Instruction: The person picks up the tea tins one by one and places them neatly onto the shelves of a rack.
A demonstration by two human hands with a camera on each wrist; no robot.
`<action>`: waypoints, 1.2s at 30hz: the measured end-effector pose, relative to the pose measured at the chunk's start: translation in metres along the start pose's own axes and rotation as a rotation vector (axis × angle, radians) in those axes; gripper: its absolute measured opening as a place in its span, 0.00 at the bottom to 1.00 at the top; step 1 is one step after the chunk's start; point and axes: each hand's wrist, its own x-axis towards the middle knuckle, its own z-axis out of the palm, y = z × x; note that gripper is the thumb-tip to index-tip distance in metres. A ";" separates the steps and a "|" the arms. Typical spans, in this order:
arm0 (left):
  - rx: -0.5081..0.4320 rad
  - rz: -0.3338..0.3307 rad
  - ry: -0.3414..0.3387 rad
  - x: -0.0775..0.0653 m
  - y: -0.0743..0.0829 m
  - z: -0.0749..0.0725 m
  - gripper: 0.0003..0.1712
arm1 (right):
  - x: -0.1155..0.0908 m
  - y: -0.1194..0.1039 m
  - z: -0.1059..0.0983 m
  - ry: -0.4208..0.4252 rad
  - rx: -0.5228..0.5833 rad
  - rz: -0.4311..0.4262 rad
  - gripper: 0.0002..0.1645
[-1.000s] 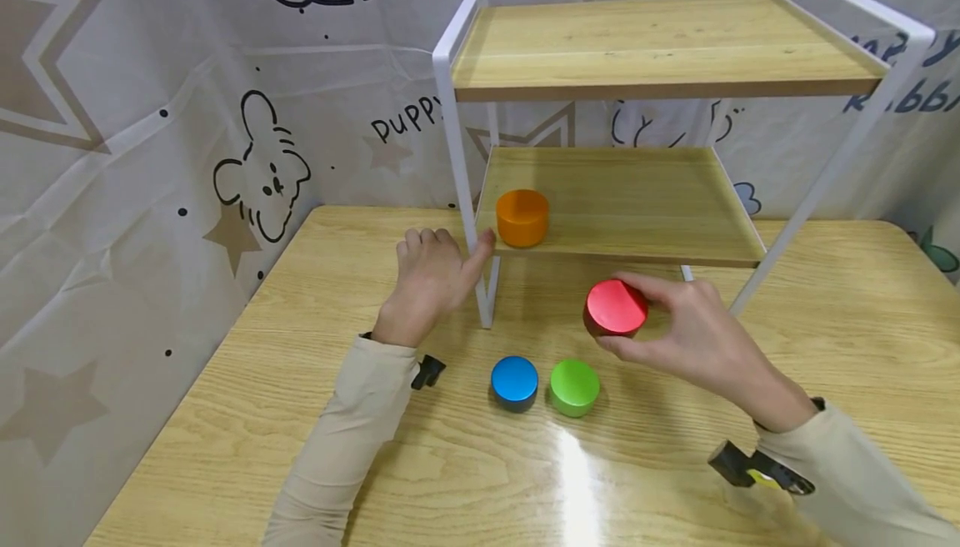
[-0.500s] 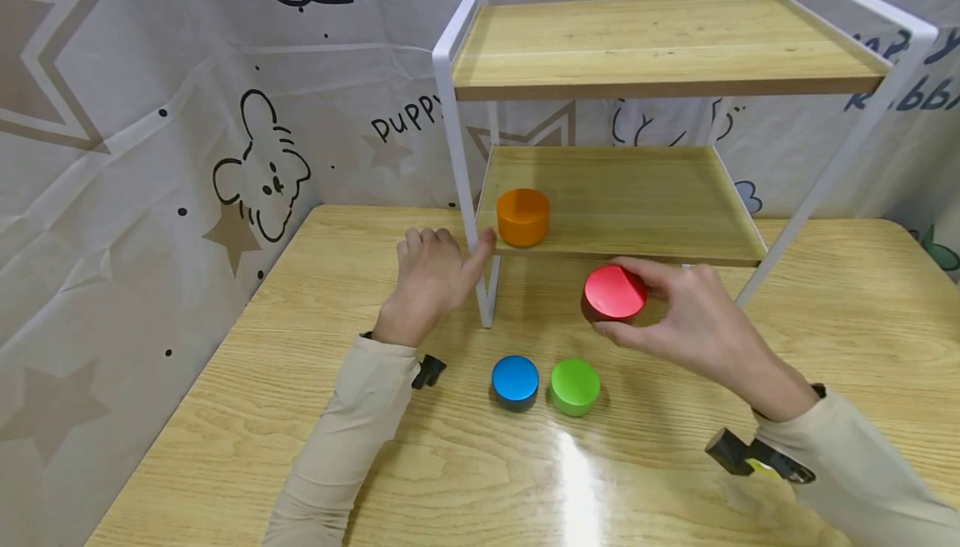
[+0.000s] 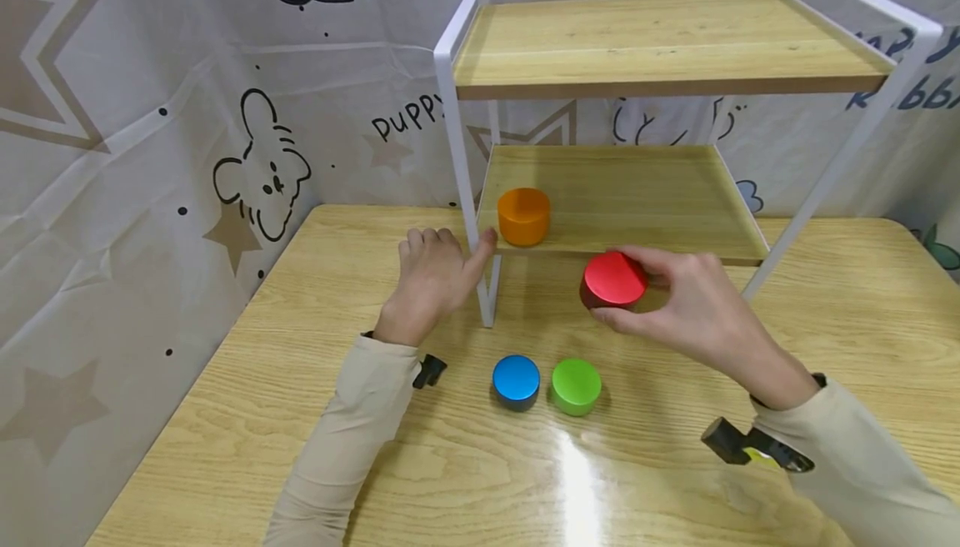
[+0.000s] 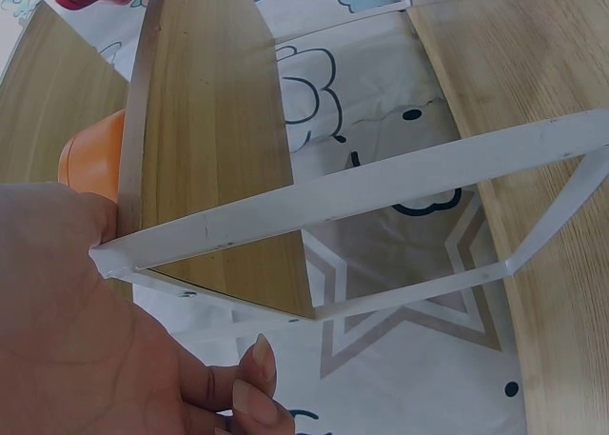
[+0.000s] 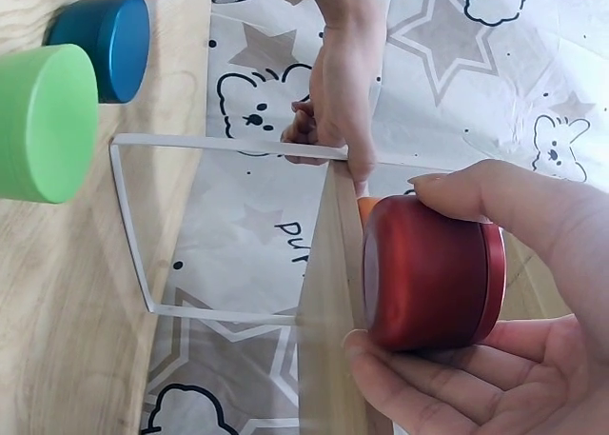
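My right hand (image 3: 697, 318) holds a red round tin (image 3: 613, 278) between thumb and fingers, in the air before the lower board of a two-tier shelf (image 3: 637, 197). In the right wrist view the tin's lid seam shows. My left hand (image 3: 435, 280) touches the shelf's front left white post with its thumb, its other fingers loosely bent beside it. Just right of that thumb, an orange round tin (image 3: 523, 217) stands on the lower board. A blue tin (image 3: 516, 380) and a green tin (image 3: 576, 386) stand side by side on the table before the shelf.
The shelf's upper wooden board (image 3: 667, 38) overhangs the lower one, between white metal side frames. A wooden table (image 3: 262, 397) carries the shelf. Behind and to the left hangs a printed cloth (image 3: 135, 180).
My right hand has raised the red tin from over the table toward the lower board's front edge. My left hand and the other tins have stayed in place.
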 end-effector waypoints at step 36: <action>-0.007 0.006 -0.006 0.000 -0.002 0.000 0.43 | 0.053 0.002 -0.010 -0.005 -0.051 0.038 0.34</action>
